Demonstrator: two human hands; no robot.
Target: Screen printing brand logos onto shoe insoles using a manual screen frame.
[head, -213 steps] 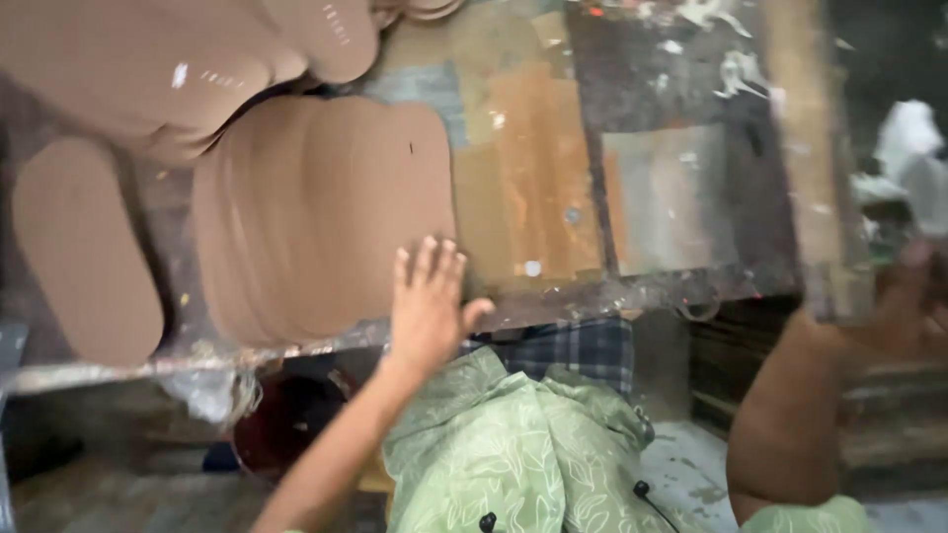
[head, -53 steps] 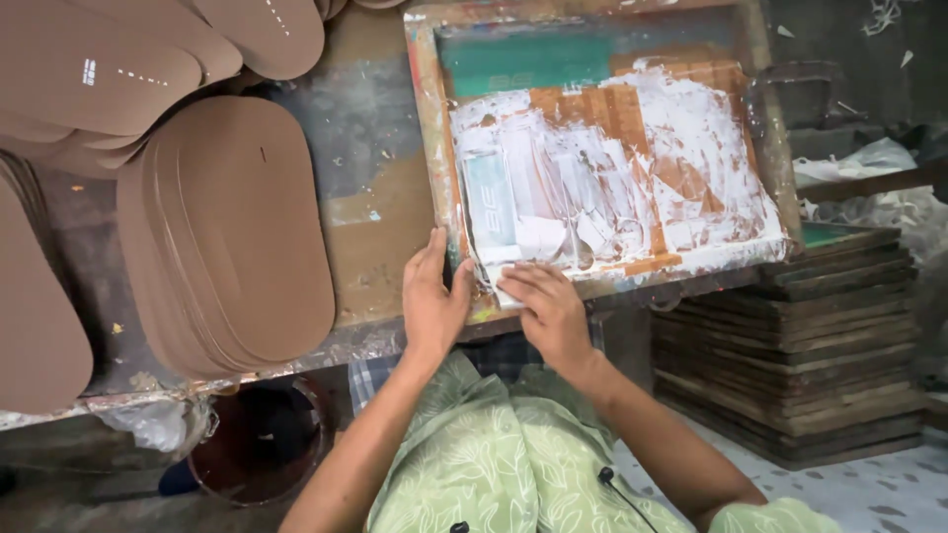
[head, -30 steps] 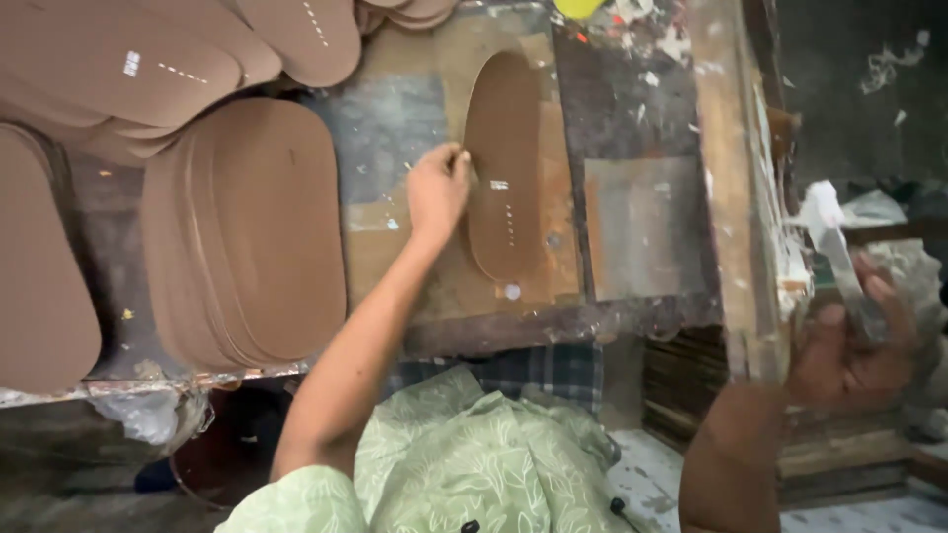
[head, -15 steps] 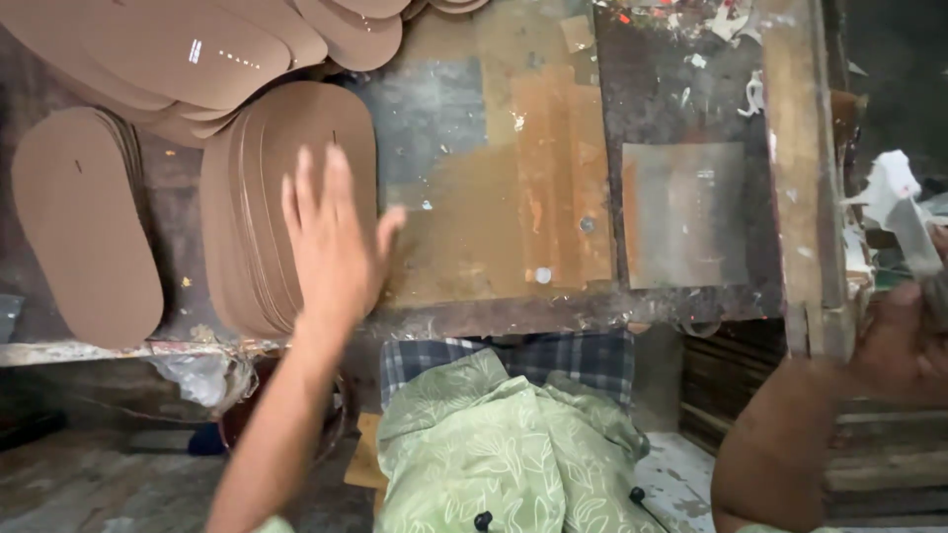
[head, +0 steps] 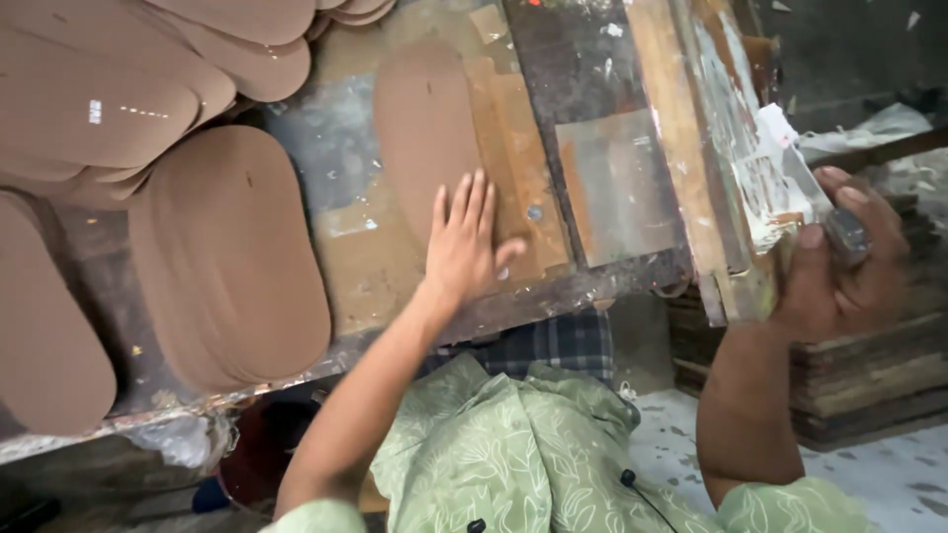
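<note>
My left hand (head: 467, 245) lies flat, fingers spread, on the near end of a brown oval sole-shaped sheet (head: 423, 123) on the stained work board (head: 523, 188). My right hand (head: 841, 259) grips the lower edge of a wooden printing screen frame (head: 696, 148), which is tilted up on its side at the right. The same hand also holds a paint-smeared squeegee (head: 790, 183) against the frame.
A stack of blank brown oval sheets (head: 232, 257) sits left of the board. Printed brown sheets (head: 118, 94) are fanned out at the top left, and one more sheet (head: 44, 336) lies at the far left. Stacked boards (head: 869, 375) stand at the lower right.
My left hand moved from the stack of blank sheets to the board, and a brown sheet now lies there under it. The screen frame stays raised in my right hand.
</note>
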